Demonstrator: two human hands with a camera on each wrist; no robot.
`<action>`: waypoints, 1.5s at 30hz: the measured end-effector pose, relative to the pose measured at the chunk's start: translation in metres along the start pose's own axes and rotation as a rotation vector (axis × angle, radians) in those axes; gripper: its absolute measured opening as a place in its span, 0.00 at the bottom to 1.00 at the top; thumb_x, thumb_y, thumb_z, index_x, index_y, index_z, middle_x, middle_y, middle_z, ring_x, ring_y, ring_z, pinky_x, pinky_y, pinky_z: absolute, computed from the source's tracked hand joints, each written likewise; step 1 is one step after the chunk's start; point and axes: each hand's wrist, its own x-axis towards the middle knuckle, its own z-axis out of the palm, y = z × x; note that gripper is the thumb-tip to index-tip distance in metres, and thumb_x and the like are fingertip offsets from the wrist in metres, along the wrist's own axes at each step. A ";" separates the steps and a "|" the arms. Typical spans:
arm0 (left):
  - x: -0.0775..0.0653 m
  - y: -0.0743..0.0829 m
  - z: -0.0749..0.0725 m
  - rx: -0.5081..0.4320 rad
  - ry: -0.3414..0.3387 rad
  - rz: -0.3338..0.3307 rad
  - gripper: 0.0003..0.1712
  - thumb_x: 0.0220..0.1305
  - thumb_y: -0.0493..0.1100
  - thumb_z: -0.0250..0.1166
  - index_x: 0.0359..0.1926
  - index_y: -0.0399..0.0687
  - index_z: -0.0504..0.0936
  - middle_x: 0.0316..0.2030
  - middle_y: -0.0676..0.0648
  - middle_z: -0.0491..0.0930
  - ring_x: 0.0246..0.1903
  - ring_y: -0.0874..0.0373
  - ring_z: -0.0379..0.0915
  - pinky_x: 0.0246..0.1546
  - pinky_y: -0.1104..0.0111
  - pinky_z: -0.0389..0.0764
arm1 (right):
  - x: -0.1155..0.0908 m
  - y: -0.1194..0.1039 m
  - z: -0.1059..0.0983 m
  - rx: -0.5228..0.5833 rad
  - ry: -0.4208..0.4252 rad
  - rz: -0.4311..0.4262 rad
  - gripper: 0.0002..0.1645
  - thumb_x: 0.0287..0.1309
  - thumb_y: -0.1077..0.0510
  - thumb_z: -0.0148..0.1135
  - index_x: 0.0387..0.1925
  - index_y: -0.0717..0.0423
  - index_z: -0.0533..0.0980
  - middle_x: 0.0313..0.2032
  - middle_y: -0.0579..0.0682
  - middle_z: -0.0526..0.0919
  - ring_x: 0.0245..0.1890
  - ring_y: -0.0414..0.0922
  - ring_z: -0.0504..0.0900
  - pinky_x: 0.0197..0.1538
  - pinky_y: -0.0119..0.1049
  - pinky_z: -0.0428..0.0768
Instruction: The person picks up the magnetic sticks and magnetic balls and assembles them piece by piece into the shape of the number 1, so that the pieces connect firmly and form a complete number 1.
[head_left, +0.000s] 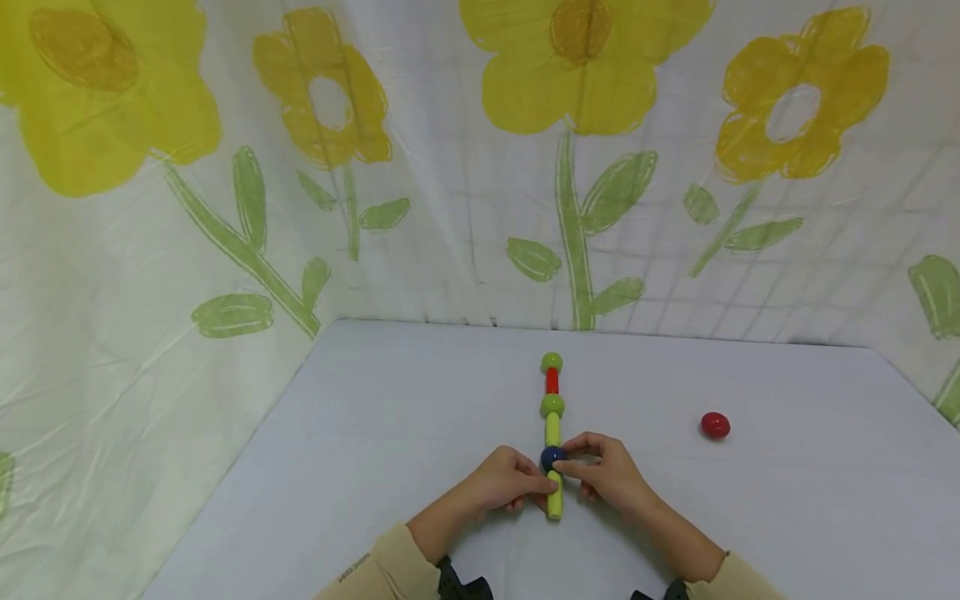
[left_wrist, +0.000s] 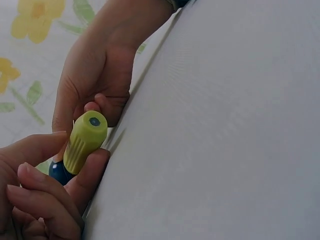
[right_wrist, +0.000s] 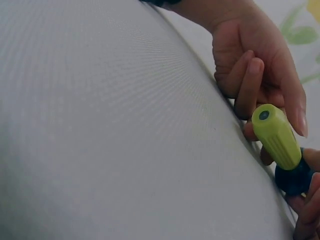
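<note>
A straight chain of toy rods and balls lies on the table. From the far end it runs green ball [head_left: 551, 362], red rod [head_left: 552, 381], second green ball [head_left: 552, 406], yellow-green rod [head_left: 552, 429], blue ball [head_left: 551, 457] and a near yellow-green rod [head_left: 554, 504]. My left hand [head_left: 504, 482] pinches the near rod, whose ribbed side and dark end dot show in the left wrist view [left_wrist: 86, 142]. The blue ball is held between the thumb and fingers of my right hand [head_left: 611, 477]. Ball and near rod touch; their joint is partly hidden by fingers.
A red ball [head_left: 715, 426] lies apart on the right side of the white table [head_left: 390, 392]. Behind the table's far edge hangs a pale curtain [head_left: 442, 208] printed with yellow flowers.
</note>
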 end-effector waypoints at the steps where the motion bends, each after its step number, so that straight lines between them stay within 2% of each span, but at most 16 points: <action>1: 0.000 0.000 0.001 -0.002 0.004 0.001 0.12 0.53 0.46 0.69 0.26 0.40 0.85 0.18 0.47 0.82 0.08 0.67 0.57 0.10 0.78 0.56 | 0.000 0.000 0.000 0.000 0.000 0.002 0.22 0.49 0.54 0.69 0.44 0.63 0.75 0.37 0.48 0.80 0.13 0.39 0.68 0.19 0.31 0.71; 10: 0.001 0.001 0.005 0.001 0.030 -0.002 0.10 0.51 0.44 0.71 0.25 0.41 0.84 0.14 0.52 0.79 0.08 0.67 0.56 0.10 0.78 0.55 | 0.002 0.003 -0.001 -0.001 -0.001 0.010 0.21 0.50 0.56 0.69 0.44 0.63 0.75 0.35 0.47 0.79 0.12 0.39 0.67 0.20 0.30 0.71; 25: 0.003 -0.003 0.004 -0.003 0.035 0.004 0.10 0.51 0.44 0.71 0.26 0.42 0.82 0.16 0.52 0.80 0.09 0.67 0.57 0.11 0.78 0.57 | 0.001 0.002 0.000 0.016 -0.005 0.017 0.23 0.47 0.54 0.71 0.43 0.62 0.76 0.34 0.48 0.80 0.13 0.39 0.66 0.19 0.29 0.70; 32: 0.003 -0.004 0.003 -0.005 0.031 0.007 0.10 0.52 0.44 0.71 0.26 0.42 0.82 0.16 0.51 0.80 0.09 0.67 0.58 0.11 0.77 0.57 | -0.001 0.001 -0.001 0.006 -0.020 0.000 0.24 0.50 0.54 0.69 0.45 0.64 0.75 0.34 0.48 0.80 0.13 0.38 0.67 0.20 0.30 0.71; 40: 0.000 0.000 0.003 -0.020 0.020 0.007 0.10 0.52 0.44 0.70 0.26 0.41 0.83 0.15 0.53 0.78 0.09 0.66 0.57 0.11 0.77 0.57 | 0.000 0.001 0.000 -0.003 0.006 0.017 0.22 0.49 0.54 0.70 0.43 0.62 0.76 0.34 0.48 0.80 0.13 0.38 0.67 0.20 0.30 0.71; 45: -0.001 0.001 0.003 -0.013 0.019 0.011 0.10 0.51 0.44 0.71 0.26 0.41 0.83 0.15 0.52 0.78 0.09 0.66 0.57 0.11 0.77 0.56 | -0.002 0.000 -0.001 -0.008 0.012 0.008 0.20 0.53 0.54 0.67 0.44 0.62 0.76 0.37 0.50 0.81 0.14 0.39 0.68 0.20 0.31 0.71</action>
